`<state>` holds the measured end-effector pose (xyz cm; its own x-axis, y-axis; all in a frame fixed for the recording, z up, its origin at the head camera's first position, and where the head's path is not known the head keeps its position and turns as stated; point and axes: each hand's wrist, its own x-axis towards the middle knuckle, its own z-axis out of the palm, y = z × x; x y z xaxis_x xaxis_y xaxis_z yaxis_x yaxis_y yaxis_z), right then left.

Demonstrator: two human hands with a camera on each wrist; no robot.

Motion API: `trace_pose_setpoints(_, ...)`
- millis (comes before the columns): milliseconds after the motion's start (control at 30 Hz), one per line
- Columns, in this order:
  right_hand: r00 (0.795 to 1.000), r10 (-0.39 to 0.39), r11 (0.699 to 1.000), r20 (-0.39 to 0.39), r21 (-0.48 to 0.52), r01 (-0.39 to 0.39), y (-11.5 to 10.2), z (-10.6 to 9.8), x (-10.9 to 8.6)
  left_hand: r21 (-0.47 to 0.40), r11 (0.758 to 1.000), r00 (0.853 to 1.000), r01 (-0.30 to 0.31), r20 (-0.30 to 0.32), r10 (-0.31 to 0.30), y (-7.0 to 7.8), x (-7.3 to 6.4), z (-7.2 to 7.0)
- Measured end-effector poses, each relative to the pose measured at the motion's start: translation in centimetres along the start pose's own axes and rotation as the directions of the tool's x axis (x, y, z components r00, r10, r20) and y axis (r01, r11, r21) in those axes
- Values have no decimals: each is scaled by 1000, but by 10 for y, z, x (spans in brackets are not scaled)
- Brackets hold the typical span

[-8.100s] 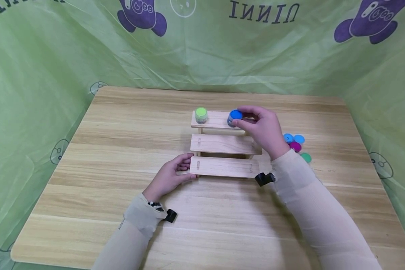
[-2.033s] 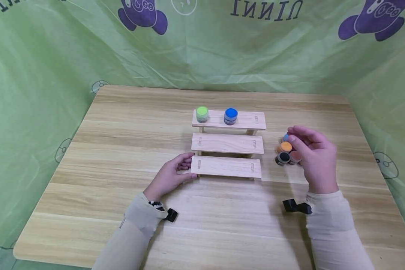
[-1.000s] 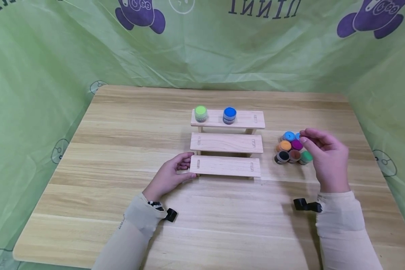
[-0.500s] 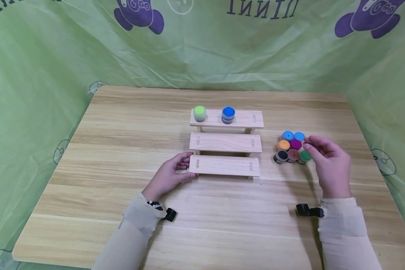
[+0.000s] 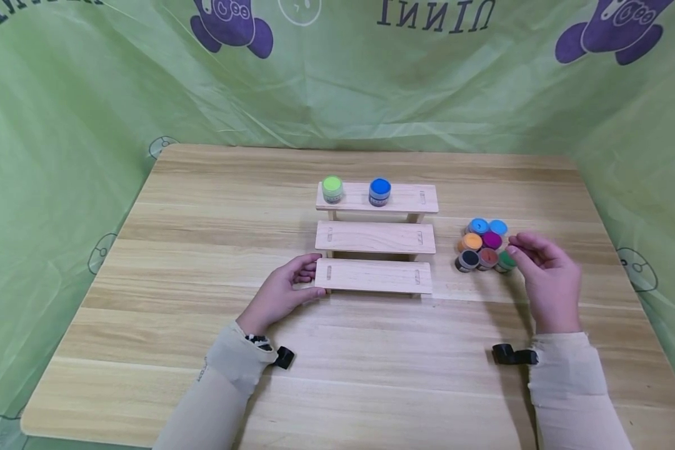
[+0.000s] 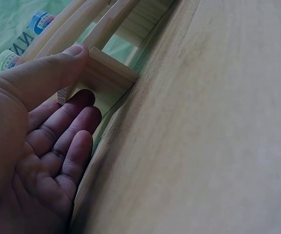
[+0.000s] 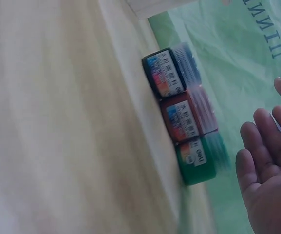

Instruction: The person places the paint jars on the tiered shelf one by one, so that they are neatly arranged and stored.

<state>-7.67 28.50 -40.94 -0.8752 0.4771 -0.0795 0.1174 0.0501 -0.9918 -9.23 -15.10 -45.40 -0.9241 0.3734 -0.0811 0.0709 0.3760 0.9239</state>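
A three-step wooden display stand (image 5: 374, 237) stands mid-table. My left hand (image 5: 284, 290) holds the left end of its lowest step, thumb at the front edge; in the left wrist view the thumb (image 6: 57, 70) lies over the board's end. On the top step sit a light green paint jar (image 5: 332, 189) and a blue paint jar (image 5: 379, 192). My right hand (image 5: 551, 284) hovers with relaxed fingers and holds nothing, just right of grouped paint jars. Its nearest is a green paint jar (image 7: 196, 161), beside a brown one (image 7: 180, 118) and a black one (image 7: 164, 73).
Behind those front jars stand an orange jar (image 5: 470, 242), a magenta jar (image 5: 492, 240) and two light blue jars, one at the left (image 5: 477, 225) and one at the right (image 5: 497, 227). A green curtain (image 5: 337, 94) hangs beyond the wood-grain table (image 5: 230, 187).
The blue jar, earlier held by my right hand, now stands released on the top step. My right hand has moved right to the jar group and lowered slightly. My left hand stays put.
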Motion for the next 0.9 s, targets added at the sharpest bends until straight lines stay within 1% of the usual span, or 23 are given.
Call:
trace_pose_setpoints(133, 1000, 16, 998, -16, -64, -17, 6, -2, 2, 5, 1000, 1000, -4, 0, 4, -1, 0, 0)
trace_pose_setpoints(200, 1000, 9, 994, -19, -108, -11, 8, -2, 3, 6, 1000, 1000, -4, 0, 4, -1, 0, 0)
trace_pose_setpoints(300, 1000, -1, 980, -22, -201, -4, 10, -3, 4, 3, 1000, 1000, -3, 1, 3, -1, 0, 0)
trace_pose_setpoints(400, 1000, 7, 965, -27, -262, -14, 10, -5, 4, -4, 1000, 1000, -5, 1, 5, -1, 0, 0)
trace_pose_setpoints(533, 999, 28, 965, -30, -261, -35, 10, -7, 4, -3, 1000, 1000, -11, 0, 11, -1, -1, 0)
trace_pose_setpoints(700, 999, 42, 959, -7, -281, -43, 11, -9, 4, -4, 1000, 1000, -12, -2, 12, -1, -1, 0)
trace_pose_setpoints(900, 998, 69, 967, 0, -245, -67, 14, -9, 5, -9, 1000, 1000, -9, -1, 9, 0, -1, 0)
